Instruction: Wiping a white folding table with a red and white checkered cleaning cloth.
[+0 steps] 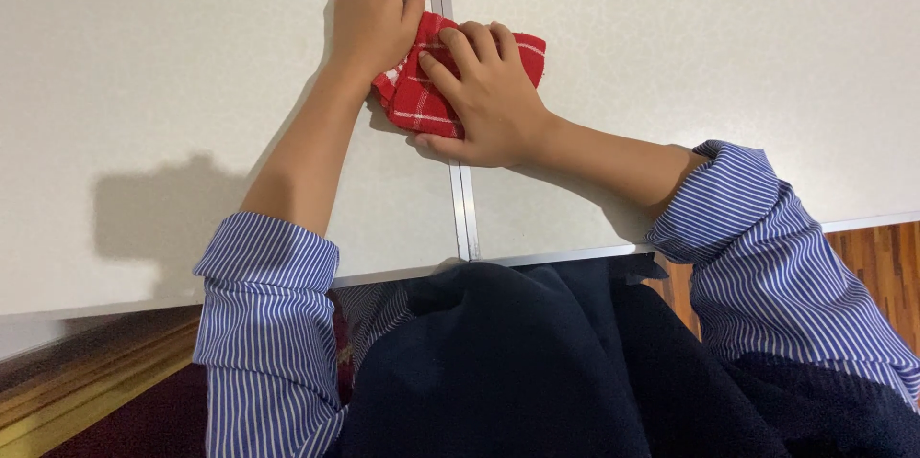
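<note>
Both hands, left (376, 10) and right (484, 94), press palm-down, arms outstretched.

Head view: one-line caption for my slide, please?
Both hands, left hand and right hand, press a folded red checked cloth onto a white table beside its metal seam.

Your table (172, 65) is bare toward the left edge and right edge, so hands pass freely there. Only the raised metal strip (464, 209) down the middle and the bunched red cloth (414, 103) on it block a sweep.
</note>
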